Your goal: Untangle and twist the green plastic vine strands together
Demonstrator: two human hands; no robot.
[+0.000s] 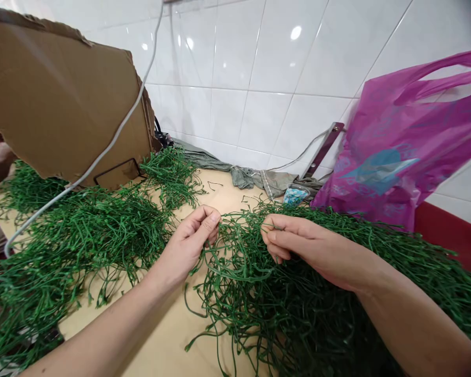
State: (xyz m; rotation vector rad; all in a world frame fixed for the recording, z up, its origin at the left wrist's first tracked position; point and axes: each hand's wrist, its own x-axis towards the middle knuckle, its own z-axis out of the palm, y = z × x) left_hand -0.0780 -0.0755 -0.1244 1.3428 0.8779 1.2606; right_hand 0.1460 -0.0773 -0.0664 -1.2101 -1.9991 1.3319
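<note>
Near the middle of the frame, the left hand (196, 230) has its thumb and forefinger pressed together at the end of a thin green stem (233, 214), while the right hand (290, 235), just right of centre, pinches another stem (278, 228) between its fingertips. Beneath and around the right hand, a thick heap of green stems (306, 314) spreads from the lower centre to the right edge, and a looser pile (113, 225) covers the left of the tan surface (160, 335). A cardboard sheet (63, 94) stands upper left, a pink bag (388, 136) upper right.
</note>
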